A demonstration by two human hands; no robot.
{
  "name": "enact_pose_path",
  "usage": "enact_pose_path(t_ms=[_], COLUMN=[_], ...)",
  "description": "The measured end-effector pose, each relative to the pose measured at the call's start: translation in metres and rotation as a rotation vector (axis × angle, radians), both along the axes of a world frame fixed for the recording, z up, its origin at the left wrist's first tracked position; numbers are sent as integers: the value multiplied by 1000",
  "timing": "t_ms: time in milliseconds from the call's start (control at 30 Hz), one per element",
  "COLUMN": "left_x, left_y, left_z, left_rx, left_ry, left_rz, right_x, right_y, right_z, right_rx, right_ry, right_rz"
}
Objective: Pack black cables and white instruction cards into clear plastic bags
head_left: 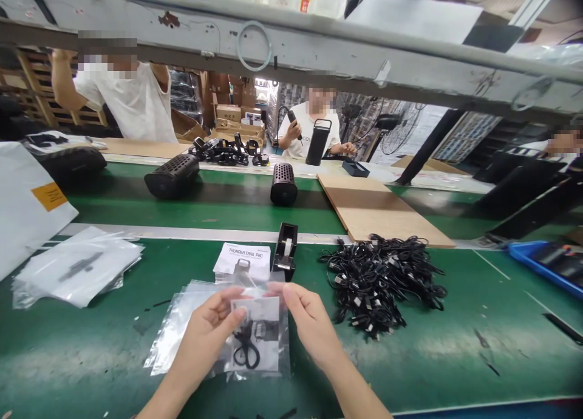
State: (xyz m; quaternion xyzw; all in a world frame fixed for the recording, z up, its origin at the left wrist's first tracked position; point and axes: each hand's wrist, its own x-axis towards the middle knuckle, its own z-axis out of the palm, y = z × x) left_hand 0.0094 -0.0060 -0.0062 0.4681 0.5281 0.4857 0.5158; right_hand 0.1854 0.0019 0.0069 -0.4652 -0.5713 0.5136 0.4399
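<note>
Between my hands is a clear plastic bag [283, 346] with a printed leaflet and a coiled black cable [248, 352] inside. My left hand [214, 322] pinches the bag's upper left part, thumb on its front. At the upper right edge, my right hand [307, 316] grips the plastic between thumb and fingers. Empty clear bags [170, 334] lie fanned out under and beside my left hand. Just beyond the bag sits a stack of leaflets [241, 258] printed "THUNDERTRAIL PRO". A black tape dispenser [285, 249] stands right of the stack.
Black USB cables [382, 279] form a heap at right, near a blue tray [542, 264]. Filled bags [77, 264] lie at left. Black perforated devices [283, 184] and a wooden board [382, 209] rest on the green conveyor. Co-workers stand beyond; a metal beam [310, 39] crosses overhead.
</note>
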Motion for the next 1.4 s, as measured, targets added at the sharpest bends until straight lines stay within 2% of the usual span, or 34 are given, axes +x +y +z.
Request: enact_pose_path(t_ms=[100,200,267,433,567,633,733,800,967,1067,1200,1400], left_x=[-2,-8,-11,-5,5,7,5,3,4,1,-3,0], left_y=[1,2,3,3,2,2,4,4,2,1,3,5], left_z=[-4,-6,-4,3,1,-3,-9,-11,-13,-14,-19,-24], left_rx=[-16,9,0,-107,-158,-176,-152,-110,-8,2,-2,25], left_ry=[107,129,108,-147,-50,-17,-8,-5,22,25,39,59], left_rz=[-32,-21,-31,44,-30,-52,-5,23,95,101,50,89], right_x=[4,9,12,15,15,17,20,19,9,5,2,-12], right_y=[2,5,6,6,4,7,18,30,60,62,46,30], right_z=[-4,-4,-2,2,-2,-5,-7,-7,-7,-8,-12,-29], right_rx=[-21,18,73,212,215,159,83,33,-148,-200,-164,-52], right_ry=[29,-58,-115,-166,-198,-210,-279,-330,-205,-80,-11,-106], right_rz=[28,33,29,25,65,-14,-328,-449,-361,-350,-353,-429])
